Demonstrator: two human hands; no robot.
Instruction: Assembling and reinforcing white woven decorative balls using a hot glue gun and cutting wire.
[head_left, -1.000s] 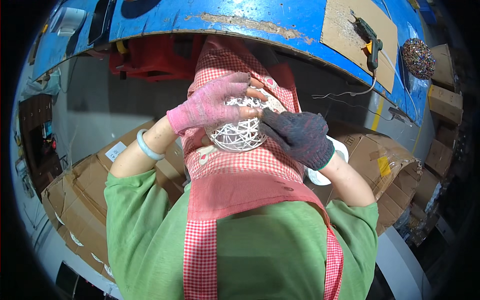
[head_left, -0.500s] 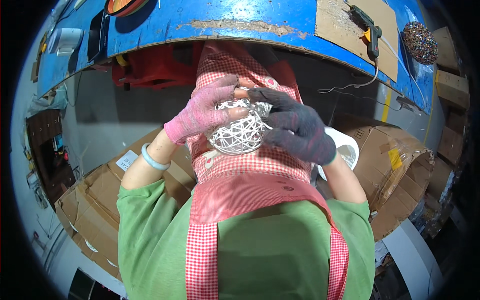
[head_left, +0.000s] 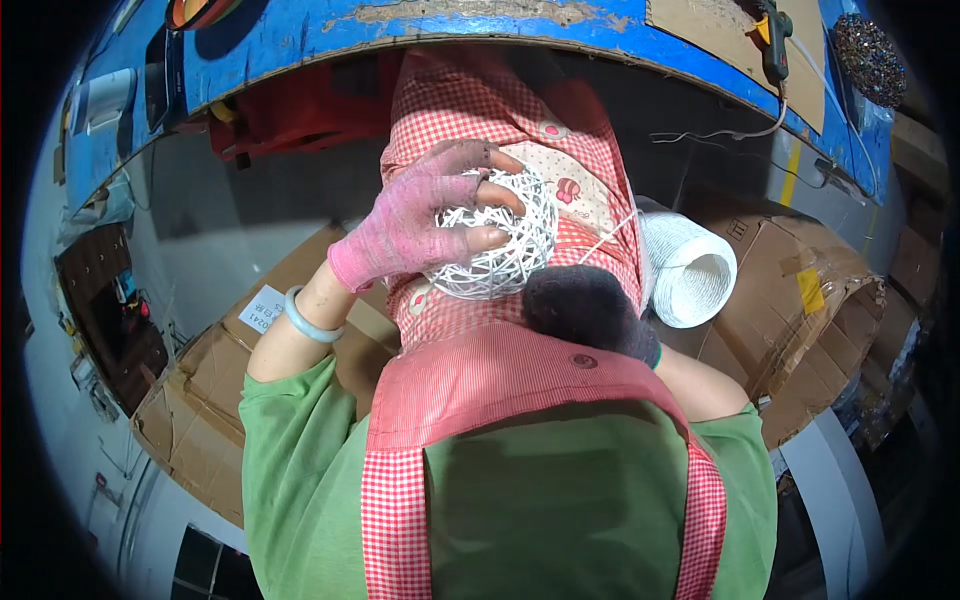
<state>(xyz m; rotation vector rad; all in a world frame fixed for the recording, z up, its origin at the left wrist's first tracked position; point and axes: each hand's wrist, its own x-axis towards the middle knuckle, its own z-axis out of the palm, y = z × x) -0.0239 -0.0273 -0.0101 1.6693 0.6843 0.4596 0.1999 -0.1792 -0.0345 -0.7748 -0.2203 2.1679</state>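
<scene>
An openwork ball (head_left: 535,245) of white strands rests on my lap, on a red-and-white checked apron (head_left: 440,115). My left hand (head_left: 430,215), in a pink fingerless glove, wraps its spread fingers over the ball's upper left side. Close to the ball's lower right edge is my right hand (head_left: 585,305), in a dark glove. Its fingers are blurred and bunched, so whether they hold anything is unclear. Past the right hand, a thin white strand (head_left: 612,235) slants up across the apron. A roll of white cord (head_left: 690,270) lies beside my right thigh.
Ahead is a blue worktable (head_left: 300,50) with a worn edge. At its right are a glue gun (head_left: 775,45) on cardboard and a dark glittery ball (head_left: 868,60). Cardboard boxes (head_left: 790,290) flank me. A red object (head_left: 310,110) sits under the table.
My right hand has come off the ball and moved down toward my body. More of the ball and the cord roll now shows. My left hand stays on the ball; the whole view has shifted slightly.
</scene>
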